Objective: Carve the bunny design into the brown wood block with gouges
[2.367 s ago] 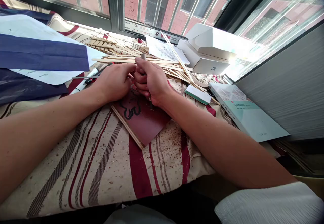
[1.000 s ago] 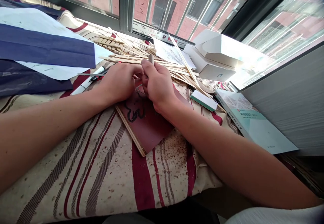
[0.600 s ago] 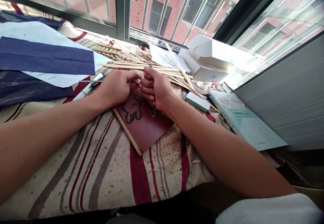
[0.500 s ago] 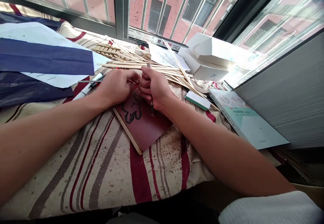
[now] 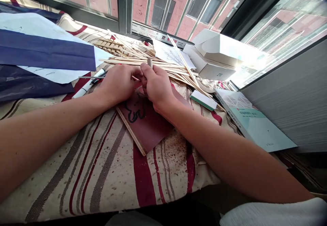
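My right hand [image 5: 158,87] is closed in a fist around a slim carving tool [image 5: 150,62]. Its pale rounded handle end sticks up above my thumb, while the lower end is hidden behind the hand. Beneath both hands lies a reddish-brown board [image 5: 153,132] with layered pale edges, turned cornerwise. A black cartoon outline [image 5: 135,114] is drawn on it, partly covered. My left hand [image 5: 120,83] rests over the board's left side, fingers curled in against the right fingers; what they hold, if anything, is hidden.
Thin wooden strips [image 5: 133,61] are heaped behind the hands. A white marker [image 5: 85,88] lies left, a green-and-white block [image 5: 203,100] and a book [image 5: 258,124] right. A white box [image 5: 214,66] stands by the window. Brown crumbs dot the striped cloth [image 5: 114,171].
My right hand has tilted over the board, hiding the metal shaft that showed below the fist. More of the handle end shows on top. The whole view has shifted slightly.
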Demonstrator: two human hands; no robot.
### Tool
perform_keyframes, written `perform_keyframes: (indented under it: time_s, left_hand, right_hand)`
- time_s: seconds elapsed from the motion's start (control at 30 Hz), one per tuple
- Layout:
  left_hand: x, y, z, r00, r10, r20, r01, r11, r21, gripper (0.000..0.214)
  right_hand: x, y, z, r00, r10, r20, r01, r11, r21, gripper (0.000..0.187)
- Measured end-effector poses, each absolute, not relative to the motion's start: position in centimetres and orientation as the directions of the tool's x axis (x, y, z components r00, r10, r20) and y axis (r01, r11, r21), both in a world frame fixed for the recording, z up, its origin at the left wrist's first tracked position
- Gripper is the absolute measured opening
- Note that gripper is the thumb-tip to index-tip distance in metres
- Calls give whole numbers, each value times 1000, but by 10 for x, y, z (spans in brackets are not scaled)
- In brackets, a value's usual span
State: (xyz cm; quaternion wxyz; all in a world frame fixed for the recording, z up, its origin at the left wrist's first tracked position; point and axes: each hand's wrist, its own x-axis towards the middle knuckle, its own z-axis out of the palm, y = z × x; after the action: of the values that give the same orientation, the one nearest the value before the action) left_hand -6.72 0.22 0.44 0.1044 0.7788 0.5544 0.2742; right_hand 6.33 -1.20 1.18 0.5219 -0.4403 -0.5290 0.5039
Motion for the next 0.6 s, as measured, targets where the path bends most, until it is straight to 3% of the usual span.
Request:
perform_keyframes:
  time_s: [0.1,0.33,0.5,0.6]
  left_hand:
    - [-67,-1,6,222,921,319,803,-358,477,45]
    - [-69,-3,6,211,929,303,817,-338,467,39]
    - [-74,3,4,228,924,309,785,-362,503,53]
    - [-72,2,8,256,922,289,785,-373,495,57]
  right_hand:
    - [64,-20,18,-11,999,49,-137,47,-989,44]
    - [55,-30,28,-94,991,-99,-396,-129,-909,48]
    - [64,-23,27,-291,945,-150,-424,-268,-865,49]
    - [76,-22,27,-286,954,-88,-397,-201,-896,48]
